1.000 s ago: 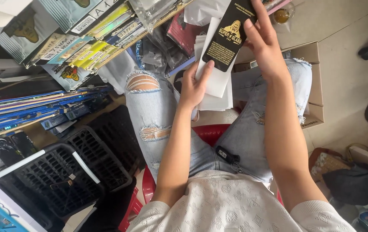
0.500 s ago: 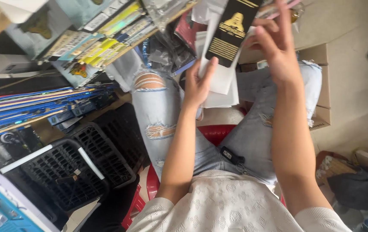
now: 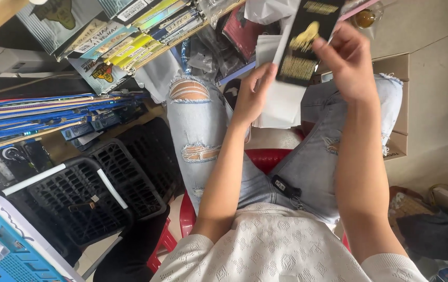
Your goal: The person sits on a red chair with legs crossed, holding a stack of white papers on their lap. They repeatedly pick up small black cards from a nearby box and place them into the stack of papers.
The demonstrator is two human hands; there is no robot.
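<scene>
We hold the black packet with gold print (image 3: pixel 303 44) up in front of us, above our knees, and it now sits higher and further right in view than a second ago, its top edge cut off by the frame. Our right hand (image 3: pixel 345 65) grasps it by its right edge, fingers curled onto the face of it; earlier that hand lay flatter and more spread along the packet. Our left hand (image 3: pixel 252 94) has come up from below and pinches the packet's lower left corner together with the white sheets (image 3: pixel 281 102) that hang behind and beneath it, thumb on top. Before, this hand was open under the sheets, palm up. Below both hands lie our ripped light jeans (image 3: pixel 198 130) and the red stool (image 3: pixel 263 156). To the left of the left hand, well apart, stand the black plastic crates (image 3: pixel 85 193); above and left of it hang rows of coloured packets (image 3: pixel 140 31).
</scene>
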